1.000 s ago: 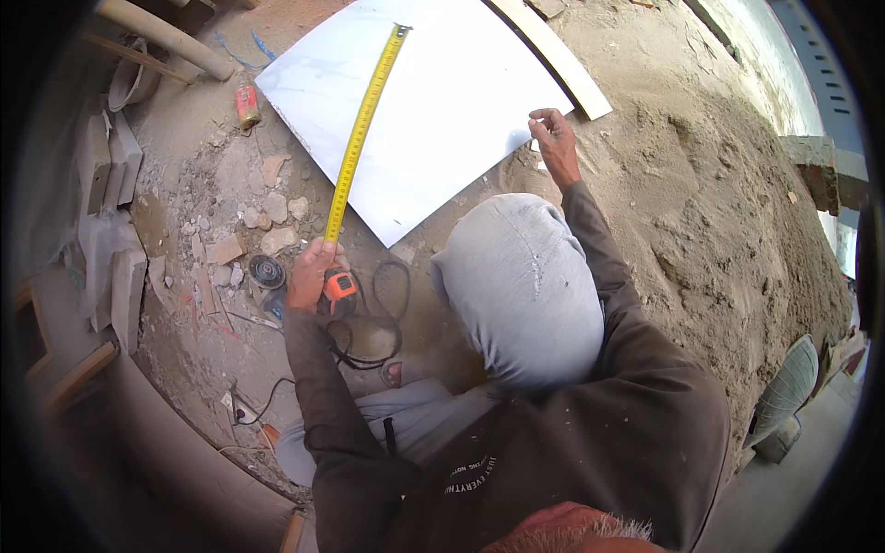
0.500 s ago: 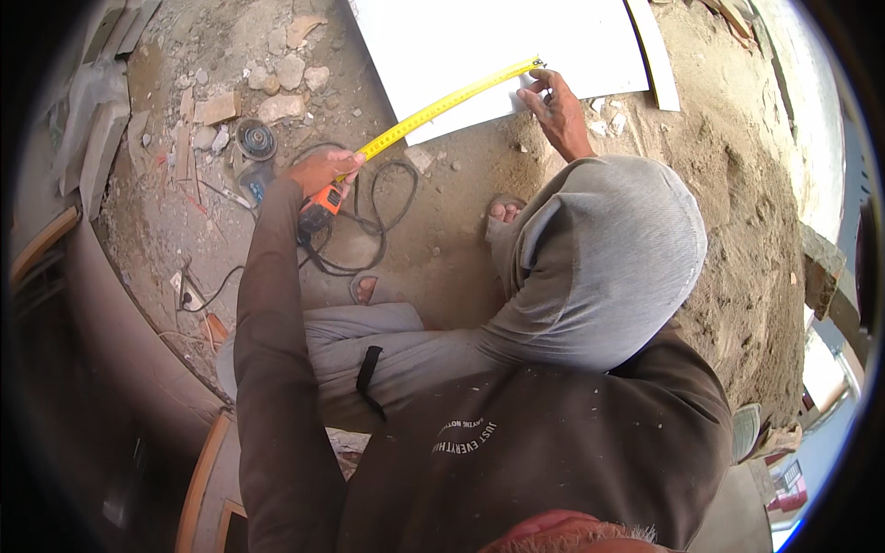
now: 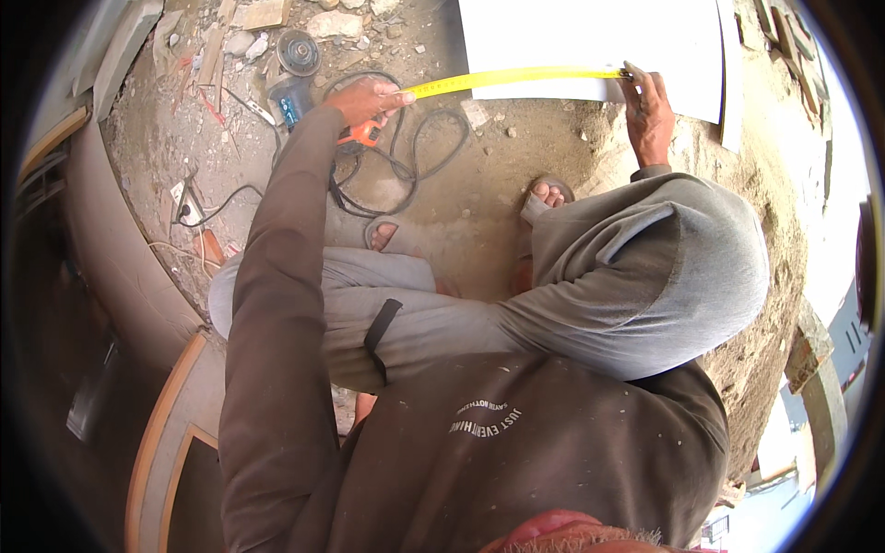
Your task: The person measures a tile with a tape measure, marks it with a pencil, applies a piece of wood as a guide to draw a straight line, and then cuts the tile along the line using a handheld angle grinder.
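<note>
My left hand (image 3: pixel 364 100) is closed around an orange-and-black tape measure (image 3: pixel 362 135), whose case is partly hidden under the palm and wrist. From it the yellow blade (image 3: pixel 516 79) stretches rightward, bowing slightly, across the near part of a white flat board (image 3: pixel 590 37). At the blade's far end, the thumb and fingers of my right hand (image 3: pixel 650 115) pinch the metal tip. The board lies on the dirt ahead of me. Whether the blade touches its surface, I cannot tell.
An angle grinder (image 3: pixel 293 88) lies left of my left hand, with black cable (image 3: pixel 410 175) looped on the dirt near my sandalled feet. A white socket (image 3: pixel 187 205) sits farther left. Stones (image 3: pixel 334 25) and wood scraps (image 3: pixel 262 14) litter the far left; a sand heap (image 3: pixel 774 212) rises at right.
The view has turned, so the board, grinder and both hands appear farther right or higher. The blade looks more level and remains stretched between the same two hands.
</note>
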`<state>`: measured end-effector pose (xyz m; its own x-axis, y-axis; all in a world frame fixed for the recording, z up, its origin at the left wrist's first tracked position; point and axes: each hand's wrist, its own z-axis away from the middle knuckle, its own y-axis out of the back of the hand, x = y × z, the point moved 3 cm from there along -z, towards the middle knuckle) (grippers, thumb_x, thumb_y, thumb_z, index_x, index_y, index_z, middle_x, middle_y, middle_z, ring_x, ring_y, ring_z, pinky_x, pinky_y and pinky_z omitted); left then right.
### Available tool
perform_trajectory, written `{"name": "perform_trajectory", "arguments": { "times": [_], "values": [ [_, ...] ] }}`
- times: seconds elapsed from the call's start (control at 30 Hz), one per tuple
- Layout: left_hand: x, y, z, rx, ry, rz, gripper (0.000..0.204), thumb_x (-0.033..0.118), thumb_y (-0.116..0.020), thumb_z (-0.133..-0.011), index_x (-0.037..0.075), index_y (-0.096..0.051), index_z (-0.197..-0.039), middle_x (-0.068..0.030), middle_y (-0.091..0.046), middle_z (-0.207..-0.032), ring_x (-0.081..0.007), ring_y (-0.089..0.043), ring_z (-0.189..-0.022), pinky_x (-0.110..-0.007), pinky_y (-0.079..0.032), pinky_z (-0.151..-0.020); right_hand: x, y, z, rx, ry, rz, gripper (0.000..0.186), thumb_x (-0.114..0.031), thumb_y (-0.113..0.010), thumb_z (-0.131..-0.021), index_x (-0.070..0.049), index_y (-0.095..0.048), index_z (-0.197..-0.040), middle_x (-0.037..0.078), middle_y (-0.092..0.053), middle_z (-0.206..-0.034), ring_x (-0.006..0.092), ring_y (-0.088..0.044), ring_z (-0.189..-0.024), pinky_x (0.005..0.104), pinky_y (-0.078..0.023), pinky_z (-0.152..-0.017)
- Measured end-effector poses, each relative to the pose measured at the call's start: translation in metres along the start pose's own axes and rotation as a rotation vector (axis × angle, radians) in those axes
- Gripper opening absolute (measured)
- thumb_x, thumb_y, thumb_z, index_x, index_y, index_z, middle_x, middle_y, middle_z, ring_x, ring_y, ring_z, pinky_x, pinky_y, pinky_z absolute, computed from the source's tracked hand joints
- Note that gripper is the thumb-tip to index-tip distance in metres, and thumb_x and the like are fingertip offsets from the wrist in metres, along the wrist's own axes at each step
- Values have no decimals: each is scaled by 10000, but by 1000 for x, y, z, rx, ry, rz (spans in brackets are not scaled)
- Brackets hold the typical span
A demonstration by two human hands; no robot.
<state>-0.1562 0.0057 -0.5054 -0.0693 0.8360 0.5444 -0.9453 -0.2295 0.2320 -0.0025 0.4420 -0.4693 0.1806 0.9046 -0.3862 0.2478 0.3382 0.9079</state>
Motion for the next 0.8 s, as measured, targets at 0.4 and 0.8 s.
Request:
{"name": "perform_trajectory", "arguments": {
  "times": [0.4,0.8],
  "values": [
    [-12,-65,33,781,31,-456,818,561,-770,-817,67,-482,-1402,-191,-588,-1309,-374,-518,-1286,-498,-409,-1051,-40,40,-40,69,85,31,289,-179,-677,-986,-231,-667,-1270,-14,-671,-1006,124,-674,-762,297,-608,-673],
    [3,-10,35,164,-64,-114,590,402,-730,-877,128,-572,-1376,-148,-693,-1034,-239,-672,-934,-370,-509,-849,-21,53,-27,112,-24,1,243,-171,-675,-988,-184,-714,-1228,-5,-700,-1027,110,-655,-748,278,-580,-665]
  ]
}}
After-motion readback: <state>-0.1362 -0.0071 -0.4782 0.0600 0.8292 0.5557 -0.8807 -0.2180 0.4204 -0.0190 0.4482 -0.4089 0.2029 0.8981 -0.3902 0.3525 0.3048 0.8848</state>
